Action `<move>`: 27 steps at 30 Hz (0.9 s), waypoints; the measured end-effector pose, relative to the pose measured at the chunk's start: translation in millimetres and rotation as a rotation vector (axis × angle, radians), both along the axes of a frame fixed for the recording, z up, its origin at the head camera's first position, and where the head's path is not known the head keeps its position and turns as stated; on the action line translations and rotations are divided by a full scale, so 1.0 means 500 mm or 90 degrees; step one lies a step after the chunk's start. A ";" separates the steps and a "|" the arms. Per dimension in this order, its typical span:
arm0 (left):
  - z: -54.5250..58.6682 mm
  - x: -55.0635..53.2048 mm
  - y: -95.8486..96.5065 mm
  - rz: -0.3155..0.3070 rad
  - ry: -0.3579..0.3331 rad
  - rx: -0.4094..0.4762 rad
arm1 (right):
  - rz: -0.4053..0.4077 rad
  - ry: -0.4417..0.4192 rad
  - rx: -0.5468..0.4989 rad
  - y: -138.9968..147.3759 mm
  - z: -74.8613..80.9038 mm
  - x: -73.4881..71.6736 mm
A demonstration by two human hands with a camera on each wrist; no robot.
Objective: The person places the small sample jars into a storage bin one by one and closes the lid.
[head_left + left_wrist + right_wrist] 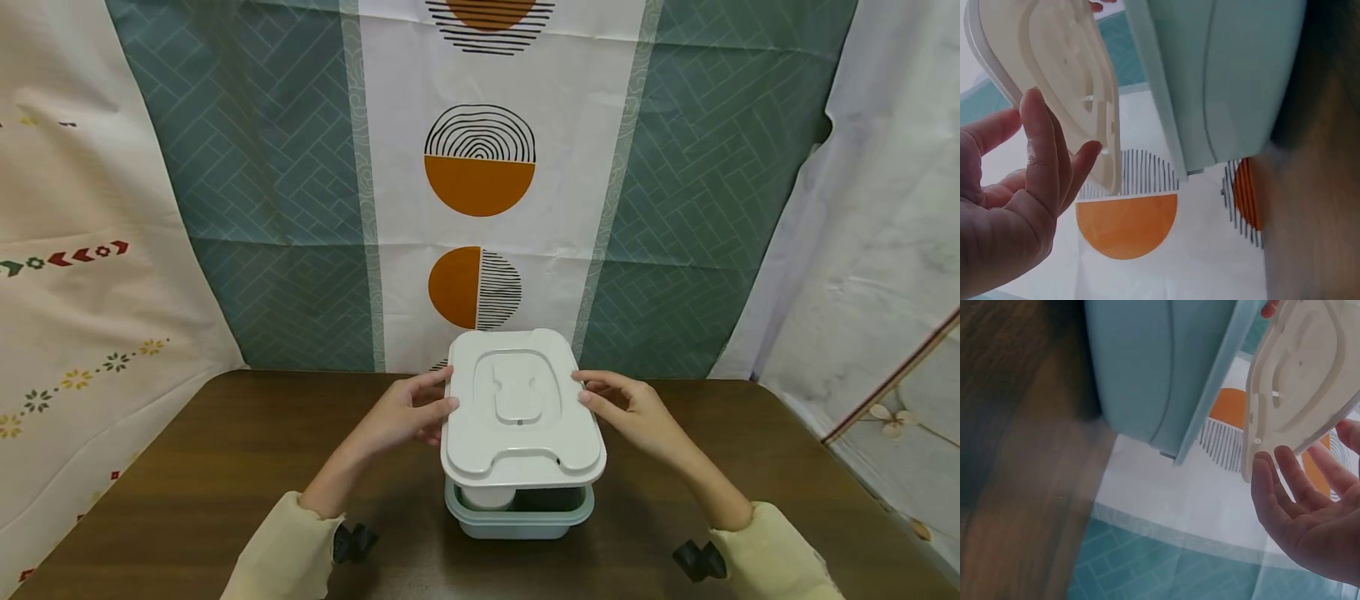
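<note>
A white plastic lid [521, 408] hovers, slightly tilted, just above a pale green container [517, 517] on the brown table [187, 475]. My left hand [412, 412] holds the lid's left edge, thumb on top and fingertips beneath. My right hand [626, 408] holds the right edge the same way. A white object [487, 497] shows inside the container under the lid's front. In the left wrist view, my left hand's fingertips [1088, 153] touch the rim of the lid [1054, 75] beside the container [1229, 81]. The right wrist view shows fingertips [1263, 472] at the lid [1300, 381], with the container [1147, 369] to the left.
A hanging cloth [480, 183] with orange half-circles and teal panels stands close behind the table's far edge. White drapes [885, 208] close off both sides. Black camera mounts [352, 542] sit at my wrists. Bare tabletop lies left and right of the container.
</note>
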State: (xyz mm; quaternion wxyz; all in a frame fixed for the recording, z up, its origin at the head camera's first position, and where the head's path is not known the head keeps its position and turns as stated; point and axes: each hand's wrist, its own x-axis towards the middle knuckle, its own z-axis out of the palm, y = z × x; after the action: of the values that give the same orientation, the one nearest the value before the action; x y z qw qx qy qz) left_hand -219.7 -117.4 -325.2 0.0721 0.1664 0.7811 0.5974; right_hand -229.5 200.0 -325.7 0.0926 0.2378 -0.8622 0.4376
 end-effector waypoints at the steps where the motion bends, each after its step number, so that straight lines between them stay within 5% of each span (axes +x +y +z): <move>1: -0.003 -0.001 0.001 0.004 0.001 -0.003 | -0.004 0.001 0.012 0.000 -0.004 -0.001; 9: -0.027 -0.012 0.001 0.033 0.017 -0.048 | 0.020 -0.010 0.046 -0.003 -0.032 -0.011; 17: -0.057 -0.023 -0.001 0.018 0.058 -0.078 | 0.045 -0.020 0.058 -0.006 -0.053 -0.016; 27: -0.075 -0.021 0.008 0.034 0.057 -0.117 | 0.056 -0.024 0.066 -0.005 -0.068 -0.021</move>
State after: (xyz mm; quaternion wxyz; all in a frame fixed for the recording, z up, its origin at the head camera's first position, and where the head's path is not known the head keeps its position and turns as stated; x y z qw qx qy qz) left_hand -230.2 -113.2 -362.6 0.0360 0.1645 0.8392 0.5171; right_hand -239.9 197.7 -359.7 0.0447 0.2716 -0.8741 0.4003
